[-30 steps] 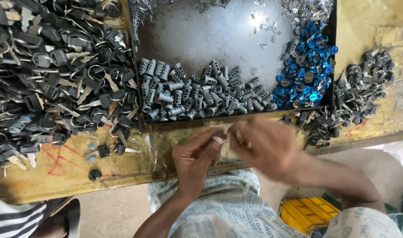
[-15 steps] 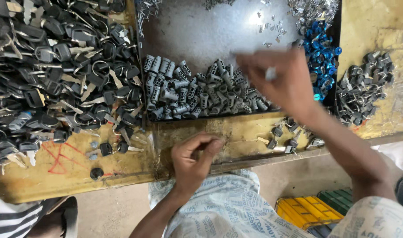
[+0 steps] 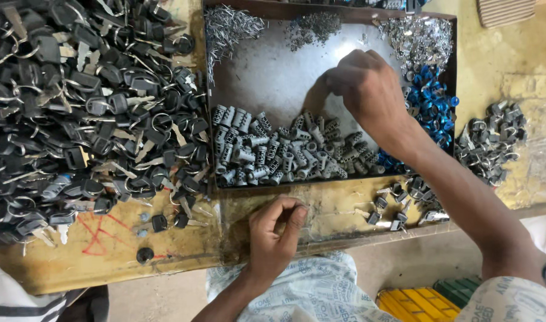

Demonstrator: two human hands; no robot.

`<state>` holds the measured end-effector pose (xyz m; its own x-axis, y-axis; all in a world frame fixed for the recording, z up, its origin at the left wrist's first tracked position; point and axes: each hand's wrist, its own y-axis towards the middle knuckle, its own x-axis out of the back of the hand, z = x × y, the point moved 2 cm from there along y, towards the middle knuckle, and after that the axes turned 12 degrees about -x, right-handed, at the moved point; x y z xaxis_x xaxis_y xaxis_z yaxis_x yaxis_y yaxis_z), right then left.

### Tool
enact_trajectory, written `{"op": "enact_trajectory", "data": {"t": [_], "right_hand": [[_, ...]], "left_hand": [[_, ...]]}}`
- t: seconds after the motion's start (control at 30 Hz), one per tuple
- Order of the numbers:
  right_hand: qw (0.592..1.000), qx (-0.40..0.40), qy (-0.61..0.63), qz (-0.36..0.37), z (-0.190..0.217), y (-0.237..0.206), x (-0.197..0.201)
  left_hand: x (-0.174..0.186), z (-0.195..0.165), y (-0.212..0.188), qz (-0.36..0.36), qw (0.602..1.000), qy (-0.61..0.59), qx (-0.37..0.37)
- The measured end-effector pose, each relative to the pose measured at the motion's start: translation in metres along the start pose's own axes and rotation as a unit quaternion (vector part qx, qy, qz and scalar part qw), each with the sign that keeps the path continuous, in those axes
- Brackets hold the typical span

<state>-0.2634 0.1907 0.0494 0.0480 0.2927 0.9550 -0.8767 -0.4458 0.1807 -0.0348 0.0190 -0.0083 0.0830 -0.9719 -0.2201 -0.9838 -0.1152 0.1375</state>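
Note:
My right hand [image 3: 368, 89] reaches into a dark metal tray [image 3: 267, 83]. Its fingertips are bunched and press down on the bare tray floor, just above a heap of grey lock cylinders [image 3: 279, 149]. Whether they pinch anything is hidden. My left hand [image 3: 276, 235] rests at the front edge of the yellow bench [image 3: 320, 209], fingers curled against the thumb around a small part that is almost fully hidden. A pile of blue rings [image 3: 434, 113] lies by my right wrist.
A big heap of black-headed keys [image 3: 88, 113] covers the left of the bench. Thin pins [image 3: 228, 27] and small silver bits [image 3: 422, 36] lie at the tray's back. Dark assembled locks [image 3: 493, 140] sit at right, several loose ones [image 3: 398, 206] near the front edge.
My right hand left the left hand at the bench edge, went up to the blue rings, then moved left and further into the tray. The left hand stayed in place.

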Motion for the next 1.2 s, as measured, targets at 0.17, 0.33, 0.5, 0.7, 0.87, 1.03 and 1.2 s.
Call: {"op": "enact_trajectory", "data": {"t": [0.17, 0.33, 0.5, 0.7, 0.87, 1.03, 1.2], "right_hand": [[0.998, -0.022, 0.050, -0.003, -0.018, 0.010, -0.009], [0.995, -0.037, 0.090, 0.005, -0.027, 0.007, 0.008], [0.997, 0.000, 0.073, -0.002, -0.023, 0.008, 0.002], [0.996, 0.029, -0.081, -0.006, -0.008, 0.016, -0.015], [0.999, 0.019, 0.036, 0.017, -0.006, 0.021, -0.008], [0.999, 0.040, 0.005, -0.020, -0.003, 0.022, -0.018], [0.999, 0.032, 0.014, -0.015, 0.004, 0.026, -0.010]], "left_hand": [[0.001, 0.000, 0.000, 0.018, 1.000, 0.007, 0.002], [0.002, -0.003, 0.001, 0.014, 1.000, -0.011, 0.007], [0.001, -0.005, 0.003, 0.013, 1.000, 0.002, 0.008], [0.001, -0.007, 0.006, 0.006, 1.000, -0.003, 0.025], [0.001, 0.000, 0.004, 0.008, 0.999, -0.004, 0.039], [-0.001, 0.011, 0.003, 0.012, 1.000, 0.009, 0.011], [0.000, 0.016, 0.001, 0.008, 1.000, 0.007, 0.001]]}}
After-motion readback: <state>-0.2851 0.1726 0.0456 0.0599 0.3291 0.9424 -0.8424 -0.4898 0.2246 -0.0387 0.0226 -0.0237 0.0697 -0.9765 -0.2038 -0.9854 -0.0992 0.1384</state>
